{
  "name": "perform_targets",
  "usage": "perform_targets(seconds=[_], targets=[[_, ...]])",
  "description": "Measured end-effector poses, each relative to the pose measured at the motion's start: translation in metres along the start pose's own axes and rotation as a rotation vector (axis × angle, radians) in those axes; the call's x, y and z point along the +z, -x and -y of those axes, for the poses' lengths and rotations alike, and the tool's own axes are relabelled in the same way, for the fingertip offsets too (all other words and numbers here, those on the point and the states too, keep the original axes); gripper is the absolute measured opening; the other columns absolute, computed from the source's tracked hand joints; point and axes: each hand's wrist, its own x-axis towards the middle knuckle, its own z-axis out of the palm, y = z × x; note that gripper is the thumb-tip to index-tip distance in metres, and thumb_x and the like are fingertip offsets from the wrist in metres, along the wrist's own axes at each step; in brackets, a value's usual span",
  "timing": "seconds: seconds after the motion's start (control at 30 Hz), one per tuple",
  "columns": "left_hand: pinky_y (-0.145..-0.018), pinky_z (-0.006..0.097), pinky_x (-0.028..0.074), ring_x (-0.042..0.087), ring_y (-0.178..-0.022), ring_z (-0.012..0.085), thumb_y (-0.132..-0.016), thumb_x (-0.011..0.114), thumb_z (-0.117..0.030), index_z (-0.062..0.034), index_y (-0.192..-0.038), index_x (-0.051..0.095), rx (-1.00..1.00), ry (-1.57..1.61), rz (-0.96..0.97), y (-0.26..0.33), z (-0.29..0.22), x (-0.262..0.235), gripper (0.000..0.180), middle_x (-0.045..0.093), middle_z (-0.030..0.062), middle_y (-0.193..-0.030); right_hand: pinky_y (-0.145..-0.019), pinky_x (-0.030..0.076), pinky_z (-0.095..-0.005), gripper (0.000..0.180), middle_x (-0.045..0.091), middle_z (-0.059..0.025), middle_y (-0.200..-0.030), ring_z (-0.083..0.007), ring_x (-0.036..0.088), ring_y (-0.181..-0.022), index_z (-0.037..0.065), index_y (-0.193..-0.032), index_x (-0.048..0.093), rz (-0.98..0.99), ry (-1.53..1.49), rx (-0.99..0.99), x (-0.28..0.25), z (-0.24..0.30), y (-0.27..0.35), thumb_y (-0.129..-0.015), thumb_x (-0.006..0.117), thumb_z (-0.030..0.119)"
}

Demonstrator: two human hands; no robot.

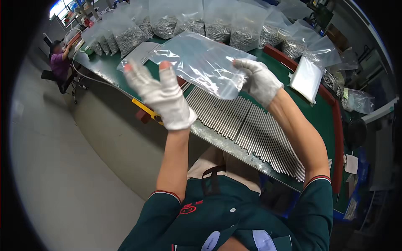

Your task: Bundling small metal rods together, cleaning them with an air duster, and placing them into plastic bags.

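Note:
A clear, flat plastic bag (pixel 201 62) hangs over the bench, with no contents visible in it. My right hand (pixel 261 81), in a white glove, pinches the bag at its right end between thumb and fingers. In a white glove with bare fingertips, my left hand (pixel 161 96) is spread open by the bag's left end; whether it touches the film cannot be made out. Below the bag, a long row of thin metal rods (pixel 226 119) lies side by side along the bench's near edge, partly hidden by the bag and my right arm.
Several clear bags filled with small metal pieces (pixel 163 27) line the back of the green bench (pixel 320 119). A stack of white plastic bags (pixel 307 79) lies at right, inside a red-brown rail (pixel 336 146). A yellow tool (pixel 144 108) sits at the near edge. Another person (pixel 60 62) sits far left.

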Motion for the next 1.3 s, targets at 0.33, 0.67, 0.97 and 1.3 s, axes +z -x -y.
perform_targets(seconds=[0.33, 0.67, 0.97, 1.3], targets=[[-0.093, 0.034, 0.040, 0.056, -0.105, 0.0262, -0.084, 0.058, -0.010, 0.0009, -0.115, 0.051, -0.113, 0.164, 0.809, 0.036, -0.057, -0.032, 0.034, 0.058, 0.0154, -0.111, -0.057, 0.051, -0.0270, 0.037, 0.057, -0.0088, -0.095, -0.0181, 0.059, -0.068, 0.005, -0.103, 0.050, -0.067, 0.079, 0.135, 0.039, -0.043, -0.101, -0.079, 0.069, 0.027], [-0.063, 0.033, 0.046, 0.060, -0.066, 0.0229, -0.076, 0.065, -0.012, -0.0037, -0.095, 0.059, -0.161, -0.503, 0.903, 0.077, -0.024, -0.125, 0.021, 0.062, 0.0080, -0.080, -0.071, 0.046, -0.0254, 0.031, 0.062, -0.0106, -0.098, -0.0136, 0.058, -0.077, 0.001, -0.108, 0.053, -0.062, 0.254, -0.014, -0.020, -0.005, 0.059, -0.088, 0.055, 0.024], [-0.068, 0.027, 0.042, 0.048, -0.069, 0.0141, -0.072, 0.071, -0.011, 0.0008, -0.112, 0.053, -0.029, -0.772, 0.233, 0.037, 0.001, -0.191, 0.046, 0.056, 0.0067, -0.087, -0.061, 0.044, -0.0240, 0.051, 0.063, -0.0125, -0.085, -0.0125, 0.056, -0.063, -0.004, -0.113, 0.054, -0.336, 0.407, -0.326, -0.098, -0.046, 0.208, -0.082, 0.062, 0.036], [-0.075, 0.032, 0.044, 0.051, -0.088, 0.0224, -0.060, 0.080, -0.026, 0.0030, -0.129, 0.035, 0.026, -1.147, 0.501, 0.013, 0.012, -0.139, 0.087, 0.047, 0.0156, -0.115, -0.062, 0.043, -0.0251, 0.045, 0.061, -0.0131, -0.082, -0.0146, 0.054, -0.066, -0.004, -0.114, 0.053, -0.507, 0.214, -0.388, -0.117, -0.102, 0.244, -0.086, 0.058, 0.029]])
